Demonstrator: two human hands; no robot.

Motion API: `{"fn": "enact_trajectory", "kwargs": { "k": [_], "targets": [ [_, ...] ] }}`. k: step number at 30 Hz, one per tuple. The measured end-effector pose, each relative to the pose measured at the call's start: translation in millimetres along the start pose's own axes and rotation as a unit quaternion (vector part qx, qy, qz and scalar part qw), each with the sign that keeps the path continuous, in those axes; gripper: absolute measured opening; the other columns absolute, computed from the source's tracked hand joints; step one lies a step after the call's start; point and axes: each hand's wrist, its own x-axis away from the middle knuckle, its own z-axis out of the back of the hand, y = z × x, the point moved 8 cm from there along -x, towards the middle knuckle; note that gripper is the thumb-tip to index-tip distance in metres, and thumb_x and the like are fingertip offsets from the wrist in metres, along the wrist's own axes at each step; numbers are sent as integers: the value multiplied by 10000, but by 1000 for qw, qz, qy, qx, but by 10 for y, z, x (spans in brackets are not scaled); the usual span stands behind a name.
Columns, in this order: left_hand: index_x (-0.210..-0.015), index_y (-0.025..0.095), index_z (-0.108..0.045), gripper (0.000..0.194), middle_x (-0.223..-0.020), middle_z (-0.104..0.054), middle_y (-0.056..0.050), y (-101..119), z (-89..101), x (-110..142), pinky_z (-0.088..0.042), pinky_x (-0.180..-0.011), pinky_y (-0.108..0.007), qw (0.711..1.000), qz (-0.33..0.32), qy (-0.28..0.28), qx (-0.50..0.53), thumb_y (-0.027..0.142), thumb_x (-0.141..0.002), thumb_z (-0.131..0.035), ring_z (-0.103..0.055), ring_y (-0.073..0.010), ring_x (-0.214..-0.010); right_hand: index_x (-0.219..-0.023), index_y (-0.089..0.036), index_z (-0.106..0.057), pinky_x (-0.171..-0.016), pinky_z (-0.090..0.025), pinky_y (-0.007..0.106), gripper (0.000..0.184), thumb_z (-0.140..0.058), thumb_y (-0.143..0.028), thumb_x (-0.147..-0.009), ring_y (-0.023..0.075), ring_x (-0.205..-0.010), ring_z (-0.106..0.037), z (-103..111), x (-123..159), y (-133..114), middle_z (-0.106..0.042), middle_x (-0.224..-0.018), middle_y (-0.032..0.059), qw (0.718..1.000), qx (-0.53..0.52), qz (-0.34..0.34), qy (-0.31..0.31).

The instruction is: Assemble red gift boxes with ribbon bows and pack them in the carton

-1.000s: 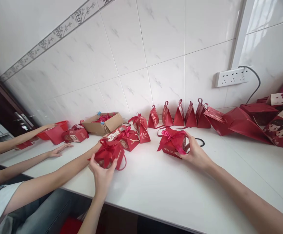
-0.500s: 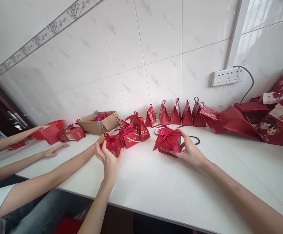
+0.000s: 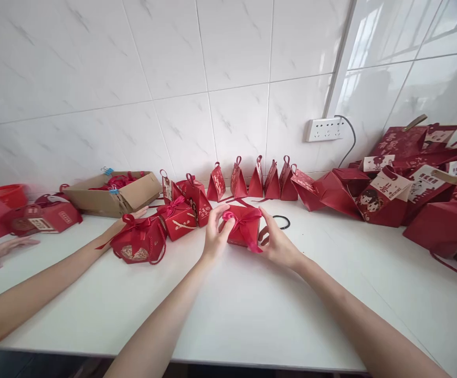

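A small red gift box with a pink-red ribbon bow (image 3: pixel 244 229) sits on the white counter (image 3: pixel 252 304) in front of me. My left hand (image 3: pixel 215 233) grips its left side, fingers curled over the top edge. My right hand (image 3: pixel 278 243) holds its right side, fingers bent against the ribbon. Left of it stands another red ribbon box with a cord handle (image 3: pixel 139 244), and another person's hand (image 3: pixel 133 215) rests just behind that box. A further red box (image 3: pixel 178 218) stands between them.
A row of red triangular favour bags (image 3: pixel 256 181) lines the tiled wall. A cardboard box (image 3: pixel 112 192) and a red house-shaped box (image 3: pixel 46 216) sit at the left; larger red bags (image 3: pixel 405 189) pile up at the right. A black hair tie (image 3: pixel 282 222) lies behind the box. Another person's hand (image 3: pixel 0 252) lies flat far left.
My left hand let go of the ribbon box with the cord handle and moved right onto the box my right hand held. The view has swung to the right.
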Motion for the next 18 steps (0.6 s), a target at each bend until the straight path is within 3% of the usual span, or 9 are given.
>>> {"fn": "enact_trajectory", "kwargs": {
  "k": [4,8,13,18],
  "targets": [
    [-994,204,-569,292,-1119,-598,-81,14,134,-18,-467,-925,-341,1000,20,6,5,362,-761,-647,-539,-229,-1145,-1466,-339,-78,-626,-557,360,959,-657,-282,-703,163,-770,-563,-18,6,-7,-350,-1374,122,1000,-12,2,-19],
    [-826,184,-606,246,-1028,-588,-85,16,142,-92,-500,-849,-337,999,28,-30,0,370,-686,-684,-554,-260,-1101,-1471,-337,-50,-648,-561,372,998,-672,-303,-691,166,-776,-568,2,3,17,-300,-1424,132,1000,-10,-4,-17],
    [-786,178,-659,236,-1235,-493,-112,23,88,-95,-461,-949,-370,993,50,-108,-29,368,-656,-709,-431,-309,-1255,-1472,-313,-55,-638,-559,368,987,-671,-322,-701,168,-769,-571,9,0,44,-306,-1423,146,1000,-5,-10,-23],
    [-758,205,-685,199,-1450,-360,-54,13,64,-89,-268,-1120,-387,989,73,-125,-15,400,-741,-647,-233,-286,-1394,-1470,-333,-69,-651,-551,363,987,-679,-285,-695,155,-741,-571,7,9,6,-339,-1418,123,1000,-2,-1,-25]
  ]
}}
